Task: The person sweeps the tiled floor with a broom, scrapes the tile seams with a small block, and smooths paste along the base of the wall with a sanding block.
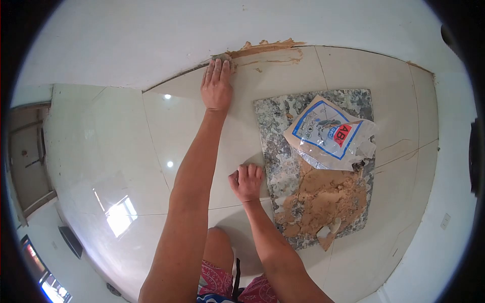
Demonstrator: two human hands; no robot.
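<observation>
My left hand (217,90) reaches to the foot of the white wall, its fingers pressed over a small grey-green pad (222,56) that looks like a sponge. Most of the pad is hidden under the fingertips. Just right of it, a strip of tan paste (265,48) runs along the joint between wall and floor, with a thin smear on the tile below. My right hand (247,183) rests on the floor with its fingers curled into a fist, left of the speckled board (278,151). Nothing shows in that fist.
On the board lie a torn clear bag with ABC print (328,134) and a spread of tan mix (326,199), with a pale scrap (324,232) near its lower edge. Glossy tiles (126,166) cover the floor. A doorway (28,156) is at far left.
</observation>
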